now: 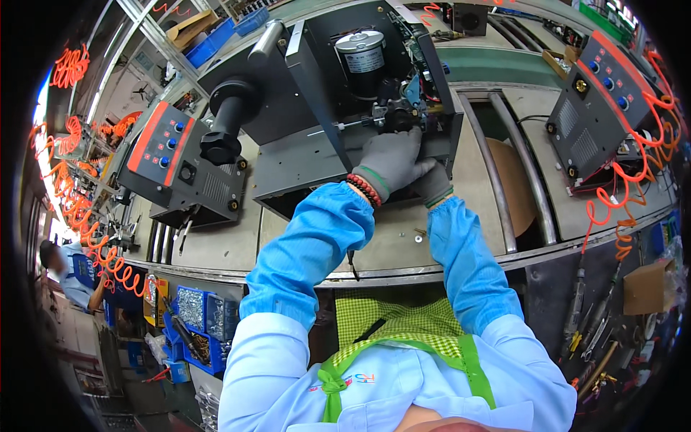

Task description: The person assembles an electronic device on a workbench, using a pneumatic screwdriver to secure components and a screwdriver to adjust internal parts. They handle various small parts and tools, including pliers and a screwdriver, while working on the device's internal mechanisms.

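My left hand (pixel 389 160), in a grey glove with a red bead bracelet at the wrist, reaches into an open dark grey machine housing (pixel 306 155). Its fingers stretch up to the black wire feed unit (pixel 395 115), and the thumb stands apart from them. Beside it, my right hand (pixel 434 184), also gloved, is at the lower right edge of the housing; its fingertips are hidden. Above the feed unit stands a silver and black motor (pixel 362 63). A thin metal rod (pixel 338 127) sticks out left from the unit. A black spool holder (pixel 229 119) juts from the housing's left side.
Finished-looking welding machines with red-edged panels stand left (pixel 169 162) and right (pixel 604 104). Small washers (pixel 419 235) lie on the bench (pixel 389 248). Metal rollers (pixel 504 180) run at the right. Blue screw bins (pixel 205 317) hang below left; orange coiled hoses (pixel 633 173) dangle at both sides.
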### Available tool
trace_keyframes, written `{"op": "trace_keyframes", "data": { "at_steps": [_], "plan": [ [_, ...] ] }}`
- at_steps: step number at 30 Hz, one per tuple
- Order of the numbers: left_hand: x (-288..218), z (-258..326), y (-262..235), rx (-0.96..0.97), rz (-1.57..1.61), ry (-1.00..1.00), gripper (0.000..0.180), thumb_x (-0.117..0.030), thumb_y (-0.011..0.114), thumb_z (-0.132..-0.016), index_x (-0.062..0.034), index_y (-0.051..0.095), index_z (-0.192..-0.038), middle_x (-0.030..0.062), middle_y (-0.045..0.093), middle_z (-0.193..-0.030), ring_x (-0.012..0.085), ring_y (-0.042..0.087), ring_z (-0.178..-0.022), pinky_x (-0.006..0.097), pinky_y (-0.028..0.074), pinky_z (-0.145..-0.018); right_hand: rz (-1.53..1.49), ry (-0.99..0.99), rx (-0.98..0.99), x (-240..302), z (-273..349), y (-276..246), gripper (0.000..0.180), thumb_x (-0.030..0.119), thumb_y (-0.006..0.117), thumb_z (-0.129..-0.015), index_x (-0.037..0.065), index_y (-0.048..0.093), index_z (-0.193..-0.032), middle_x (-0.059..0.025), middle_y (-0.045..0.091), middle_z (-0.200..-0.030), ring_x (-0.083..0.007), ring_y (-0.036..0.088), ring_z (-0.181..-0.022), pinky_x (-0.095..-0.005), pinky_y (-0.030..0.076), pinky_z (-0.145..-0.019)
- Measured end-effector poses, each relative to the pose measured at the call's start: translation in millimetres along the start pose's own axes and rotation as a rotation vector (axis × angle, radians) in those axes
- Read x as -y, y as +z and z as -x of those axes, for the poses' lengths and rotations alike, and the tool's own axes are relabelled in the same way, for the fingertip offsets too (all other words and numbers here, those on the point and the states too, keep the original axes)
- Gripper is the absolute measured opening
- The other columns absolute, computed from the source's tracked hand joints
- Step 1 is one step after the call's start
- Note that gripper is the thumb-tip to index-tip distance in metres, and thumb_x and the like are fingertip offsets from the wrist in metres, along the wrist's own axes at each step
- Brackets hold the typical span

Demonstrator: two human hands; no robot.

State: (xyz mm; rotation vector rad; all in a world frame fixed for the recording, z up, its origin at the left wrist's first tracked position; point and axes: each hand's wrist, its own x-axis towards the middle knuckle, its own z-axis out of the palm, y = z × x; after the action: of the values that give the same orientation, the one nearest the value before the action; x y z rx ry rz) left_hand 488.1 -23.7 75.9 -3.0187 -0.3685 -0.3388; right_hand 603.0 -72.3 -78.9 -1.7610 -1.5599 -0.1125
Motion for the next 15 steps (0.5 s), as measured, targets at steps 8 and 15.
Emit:
{"op": "trace_keyframes", "data": {
  "at_steps": [8, 15],
  "plan": [
    [6, -2, 4, 0.020, 0.018, 0.023, 0.064, -0.055, 0.056, -0.082, -0.0007, 0.053, -0.115, 0.0155, 0.064, -0.089, 0.0319, 0.065, -0.078, 0.044, 0.051, -0.065, -0.088, 0.052, 0.272, -16, -12, 3, 0.045, 0.035, 0.049, -0.089, 0.009, 0.050, -0.125, -0.0149, 0.053, -0.127, -0.0273, 0.053, -0.116, -0.0391, 0.042, -0.098],
    [4, 1, -4, 0.046, 0.046, -0.014, 0.064, -0.054, 0.056, -0.082, -0.0004, 0.052, -0.118, 0.0152, 0.065, -0.091, 0.0323, 0.065, -0.080, 0.045, 0.051, -0.066, -0.211, 0.110, -0.066, -1, 12, -2, 0.059, 0.020, 0.074, -0.073, 0.010, 0.052, -0.127, -0.0135, 0.060, -0.120, -0.0245, 0.065, -0.095, -0.0346, 0.053, -0.082]
  ]
}}
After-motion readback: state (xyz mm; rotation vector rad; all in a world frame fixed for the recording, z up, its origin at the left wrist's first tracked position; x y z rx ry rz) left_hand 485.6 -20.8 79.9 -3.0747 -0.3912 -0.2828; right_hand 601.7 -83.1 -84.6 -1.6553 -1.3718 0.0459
